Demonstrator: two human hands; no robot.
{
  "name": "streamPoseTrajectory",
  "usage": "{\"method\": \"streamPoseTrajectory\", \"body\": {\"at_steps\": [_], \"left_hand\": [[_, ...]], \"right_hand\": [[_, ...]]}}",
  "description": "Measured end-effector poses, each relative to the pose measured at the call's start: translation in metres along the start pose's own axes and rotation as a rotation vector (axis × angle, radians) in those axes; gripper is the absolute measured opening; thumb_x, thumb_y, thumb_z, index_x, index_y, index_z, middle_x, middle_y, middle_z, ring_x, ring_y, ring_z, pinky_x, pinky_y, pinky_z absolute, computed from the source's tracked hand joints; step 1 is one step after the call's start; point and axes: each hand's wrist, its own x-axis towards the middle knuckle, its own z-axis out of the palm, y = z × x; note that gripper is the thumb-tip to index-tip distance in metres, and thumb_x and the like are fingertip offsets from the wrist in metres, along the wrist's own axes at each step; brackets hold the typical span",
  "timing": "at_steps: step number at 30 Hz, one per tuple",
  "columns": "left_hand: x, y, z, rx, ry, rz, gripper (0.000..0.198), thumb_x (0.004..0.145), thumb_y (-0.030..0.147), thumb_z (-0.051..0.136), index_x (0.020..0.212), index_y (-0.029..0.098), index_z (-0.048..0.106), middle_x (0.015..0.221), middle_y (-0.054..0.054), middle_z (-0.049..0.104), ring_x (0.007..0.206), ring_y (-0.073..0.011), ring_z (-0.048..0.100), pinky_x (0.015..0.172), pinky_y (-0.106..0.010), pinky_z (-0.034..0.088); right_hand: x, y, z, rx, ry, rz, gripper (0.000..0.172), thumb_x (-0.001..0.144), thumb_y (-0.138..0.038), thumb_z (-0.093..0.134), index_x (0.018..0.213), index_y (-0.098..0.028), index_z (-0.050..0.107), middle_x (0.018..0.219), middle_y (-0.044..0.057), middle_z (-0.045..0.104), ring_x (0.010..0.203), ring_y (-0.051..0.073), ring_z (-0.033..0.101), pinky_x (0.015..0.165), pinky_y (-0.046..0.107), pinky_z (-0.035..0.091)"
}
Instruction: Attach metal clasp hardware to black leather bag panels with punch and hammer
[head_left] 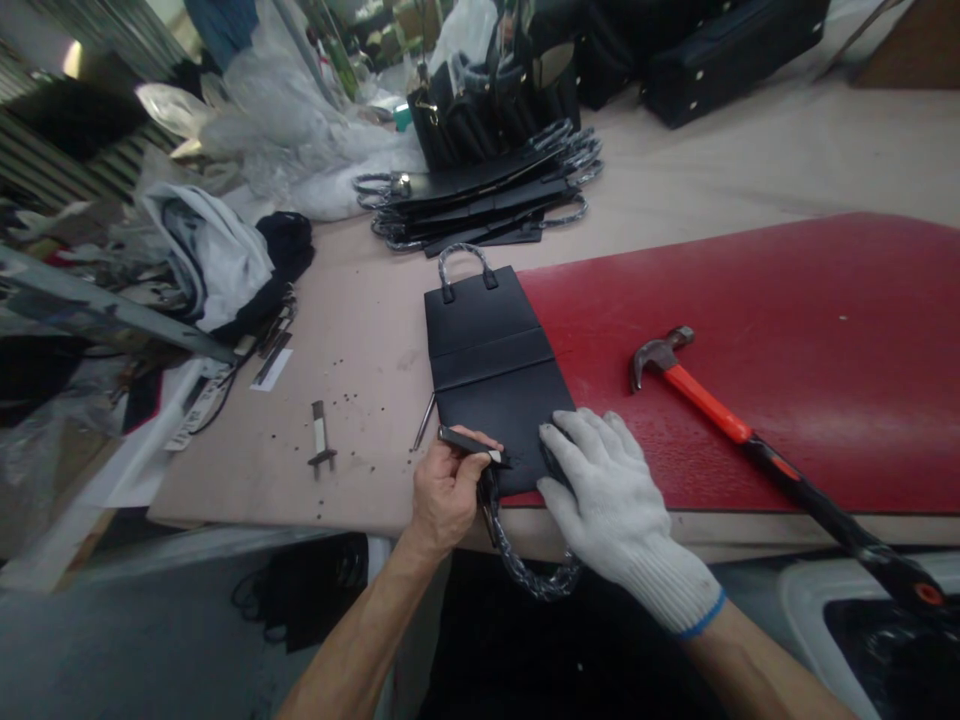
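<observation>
A black leather bag panel [499, 400] lies flat near the table's front edge, partly on a red mat, with plastic-wrapped handles at both ends. My bare left hand [446, 498] pinches a dark, bar-shaped punch [466, 440] tilted low over the near left part of the panel. Whether its tip touches the leather is hard to tell. My right hand [600, 490], in a white knitted glove, rests with fingers spread on the panel's near right edge. The near handle [525, 575] hangs past the table edge, between my hands. A thin metal rod [424, 421] lies left of the panel.
A claw hammer [705, 400] with an orange and black handle lies on the red mat [810, 330]. Left on the table are a T-shaped metal tool [320, 440] and scattered black specks. Stacked black panels [480, 205] and finished-looking bags lie at the back.
</observation>
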Motion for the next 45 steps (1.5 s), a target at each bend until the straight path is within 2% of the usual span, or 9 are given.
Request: {"method": "streamPoseTrajectory", "body": {"at_steps": [7,13,18,23,27,31,36,41,45], "left_hand": [[-0.001,0.002,0.000,0.342,-0.029,0.226,0.011,0.098,0.018,0.054,0.104,0.019,0.063,0.098,-0.005,0.073,0.091,-0.0158,0.072,0.086,-0.029,0.058],[0.000,0.004,0.003,0.484,-0.014,0.376,0.011,0.098,0.018,0.052,0.101,0.019,0.063,0.095,-0.005,0.072,0.087,-0.0158,0.071,0.082,-0.028,0.058],[0.000,0.000,0.005,0.487,-0.025,0.415,0.010,0.100,0.019,0.050,0.102,0.019,0.060,0.094,-0.005,0.072,0.082,-0.0159,0.071,0.077,-0.028,0.058],[0.000,-0.005,0.008,0.491,-0.024,0.455,0.010,0.100,0.019,0.049,0.104,0.020,0.058,0.094,-0.005,0.071,0.082,-0.0164,0.071,0.076,-0.028,0.058],[0.001,-0.007,0.008,0.503,-0.071,0.527,0.012,0.099,0.018,0.049,0.109,0.019,0.057,0.096,-0.006,0.071,0.086,-0.0177,0.072,0.078,-0.028,0.058],[0.003,-0.007,0.007,0.462,-0.119,0.463,0.013,0.098,0.018,0.050,0.109,0.020,0.056,0.095,-0.006,0.072,0.086,-0.0181,0.074,0.079,-0.029,0.059],[0.004,-0.005,0.008,0.409,-0.130,0.428,0.014,0.095,0.016,0.052,0.107,0.021,0.057,0.094,-0.005,0.073,0.085,-0.0186,0.075,0.078,-0.029,0.060],[0.004,-0.007,0.010,0.388,-0.142,0.403,0.015,0.093,0.015,0.053,0.106,0.022,0.058,0.093,-0.006,0.073,0.085,-0.0210,0.075,0.077,-0.031,0.060],[0.006,-0.008,0.011,0.369,-0.165,0.408,0.014,0.093,0.013,0.053,0.103,0.022,0.057,0.089,-0.005,0.072,0.081,-0.0207,0.074,0.075,-0.030,0.059]], "right_hand": [[0.000,-0.001,0.000,0.004,-0.001,0.006,0.048,0.090,-0.032,0.059,0.134,-0.013,0.065,0.142,0.015,0.058,0.134,0.038,0.048,0.121,0.059,0.026],[0.000,0.000,-0.001,0.010,-0.017,0.009,0.049,0.089,-0.033,0.062,0.133,-0.012,0.065,0.143,0.017,0.058,0.134,0.039,0.048,0.121,0.061,0.027],[0.000,0.001,-0.009,0.066,-0.054,-0.016,0.053,0.085,-0.034,0.066,0.134,-0.015,0.063,0.144,0.017,0.058,0.136,0.040,0.047,0.119,0.064,0.029],[-0.002,0.018,-0.027,0.193,0.042,0.032,0.048,0.092,-0.036,0.058,0.134,-0.013,0.061,0.138,0.017,0.061,0.128,0.032,0.056,0.111,0.052,0.045],[-0.006,0.054,-0.055,-0.071,0.145,0.181,0.050,0.096,-0.043,0.049,0.131,-0.010,0.062,0.134,0.021,0.063,0.123,0.037,0.059,0.104,0.054,0.048],[-0.014,0.086,-0.080,-0.445,-0.092,0.391,0.050,0.095,-0.042,0.047,0.130,-0.008,0.061,0.120,0.023,0.066,0.099,0.039,0.064,0.079,0.050,0.054],[-0.015,0.085,-0.088,-0.664,-0.261,0.429,0.042,0.098,-0.029,0.040,0.126,-0.007,0.062,0.096,0.023,0.065,0.079,0.037,0.064,0.057,0.043,0.047],[0.002,0.089,-0.097,-0.529,-0.371,0.569,0.032,0.094,-0.016,0.036,0.108,-0.007,0.063,0.082,0.018,0.064,0.067,0.029,0.067,0.058,0.038,0.047],[0.013,0.083,-0.118,-0.063,-0.285,0.767,0.025,0.092,-0.023,0.041,0.103,-0.013,0.060,0.061,0.002,0.053,0.055,0.023,0.059,0.053,0.034,0.045]]}}
